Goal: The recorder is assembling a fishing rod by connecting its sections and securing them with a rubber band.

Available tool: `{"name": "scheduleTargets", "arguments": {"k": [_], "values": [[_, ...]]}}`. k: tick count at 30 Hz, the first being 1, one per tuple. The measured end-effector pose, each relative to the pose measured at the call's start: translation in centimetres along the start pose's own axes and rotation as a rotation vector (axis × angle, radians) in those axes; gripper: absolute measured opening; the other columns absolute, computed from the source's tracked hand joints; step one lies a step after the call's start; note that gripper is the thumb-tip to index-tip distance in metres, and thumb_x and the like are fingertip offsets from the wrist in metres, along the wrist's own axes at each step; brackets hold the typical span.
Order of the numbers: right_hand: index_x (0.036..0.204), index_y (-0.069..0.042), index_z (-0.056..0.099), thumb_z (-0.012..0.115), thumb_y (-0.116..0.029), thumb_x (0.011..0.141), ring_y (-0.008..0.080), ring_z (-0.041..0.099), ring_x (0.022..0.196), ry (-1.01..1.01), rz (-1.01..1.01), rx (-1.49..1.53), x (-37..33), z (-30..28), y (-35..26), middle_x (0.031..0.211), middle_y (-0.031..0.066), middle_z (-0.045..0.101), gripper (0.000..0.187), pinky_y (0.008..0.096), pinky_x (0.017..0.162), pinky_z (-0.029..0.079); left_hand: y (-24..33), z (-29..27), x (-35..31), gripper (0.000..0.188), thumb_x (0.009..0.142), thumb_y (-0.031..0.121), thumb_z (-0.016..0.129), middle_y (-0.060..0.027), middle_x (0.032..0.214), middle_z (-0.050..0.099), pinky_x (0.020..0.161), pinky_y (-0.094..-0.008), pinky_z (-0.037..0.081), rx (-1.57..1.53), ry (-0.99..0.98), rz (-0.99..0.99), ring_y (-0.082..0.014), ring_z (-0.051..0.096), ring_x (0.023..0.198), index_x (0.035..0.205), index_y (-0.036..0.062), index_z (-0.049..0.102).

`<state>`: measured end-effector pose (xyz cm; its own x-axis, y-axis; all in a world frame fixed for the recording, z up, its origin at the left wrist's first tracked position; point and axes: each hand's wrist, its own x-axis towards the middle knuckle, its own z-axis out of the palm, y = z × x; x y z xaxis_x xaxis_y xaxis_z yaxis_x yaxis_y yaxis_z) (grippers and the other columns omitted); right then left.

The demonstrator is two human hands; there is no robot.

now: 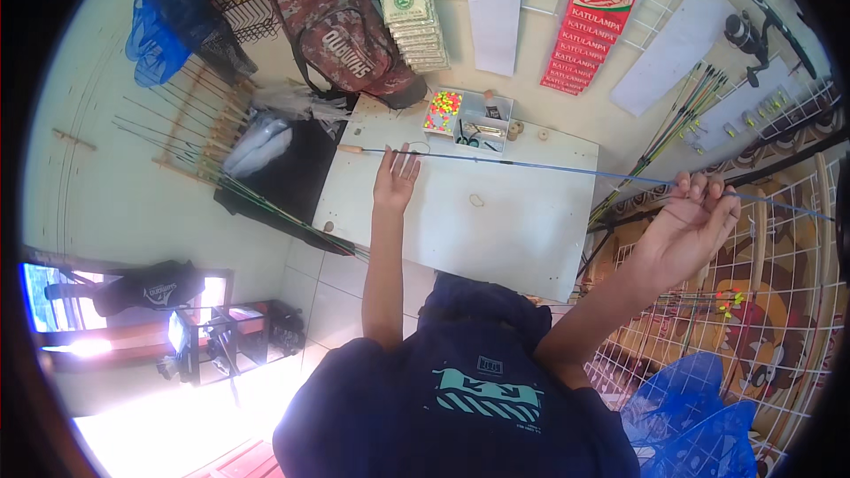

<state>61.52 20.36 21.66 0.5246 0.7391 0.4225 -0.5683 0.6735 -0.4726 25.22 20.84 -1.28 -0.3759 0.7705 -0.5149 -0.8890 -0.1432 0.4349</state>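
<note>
A thin blue fishing rod [549,165] stretches across in front of me above the white table [443,221], its cork handle [351,150] at the left end. Just right of that handle, my left hand [397,181] has its palm up, and the rod lies held across its fingers. Farther along on the right, my right hand [691,221] is closed round the rod with bent fingers. The rod's thin end runs on past it toward the right rim of the picture. A thin dark loop [418,147] shows by the left fingertips.
On the table's far edge stand a box of bright beads [443,111] and a white compartment tray [482,128]. Behind them hang a camouflage rod bag [345,31] and red packets [589,35]. Upright rods [660,137] and a white wire rack [779,301] crowd the right side.
</note>
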Motion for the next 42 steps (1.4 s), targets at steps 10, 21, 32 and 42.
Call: {"name": "scheduleTargets", "arguments": {"k": [10,21,32,42], "values": [[0.09,-0.005,0.049,0.059,-0.017,0.095,0.0169,0.045,0.075,0.069,0.025,-0.001,0.8,-1.6,0.9,0.086,0.006,0.047,0.016,0.0322,0.068,0.04,3.4,-0.2,1.4,0.04,0.091,0.009,0.065,-0.005,0.119,0.059,0.09,-0.0326,0.046,0.116,-0.014,0.131,-0.0174,0.054,0.105,0.127,0.0065,0.046],[0.094,-0.008,0.048,0.056,-0.017,0.096,0.0204,0.053,0.086,0.195,0.201,-0.073,-3.3,-1.0,9.3,0.089,0.0056,0.05,0.012,0.0435,0.091,0.049,11.3,-6.8,3.4,0.034,0.088,0.019,0.07,0.0012,0.116,0.061,0.077,-0.03,0.046,0.243,0.038,0.249,-0.0148,0.056,0.098,0.117,0.0155,0.052],[0.102,-0.01,0.04,0.048,-0.022,0.101,0.0195,0.054,0.08,0.381,0.416,-0.149,-11.2,1.3,16.1,0.089,0.0061,0.048,0.014,0.0526,0.092,0.051,14.6,-14.4,9.0,0.046,0.086,0.019,0.07,0.0027,0.126,0.06,0.064,-0.0269,0.039,0.255,0.361,0.354,-0.0209,0.055,0.105,0.129,0.0132,0.052],[0.104,-0.007,0.038,0.043,-0.018,0.102,0.0171,0.054,0.077,0.299,0.293,-0.199,-12.0,2.8,16.6,0.089,0.0066,0.046,0.013,0.0522,0.089,0.054,7.3,-0.6,1.6,0.053,0.087,0.014,0.066,-0.0122,0.13,0.052,0.09,-0.0427,0.044,1.284,0.376,1.209,-0.0282,0.055,0.109,0.135,0.0045,0.046]]}}
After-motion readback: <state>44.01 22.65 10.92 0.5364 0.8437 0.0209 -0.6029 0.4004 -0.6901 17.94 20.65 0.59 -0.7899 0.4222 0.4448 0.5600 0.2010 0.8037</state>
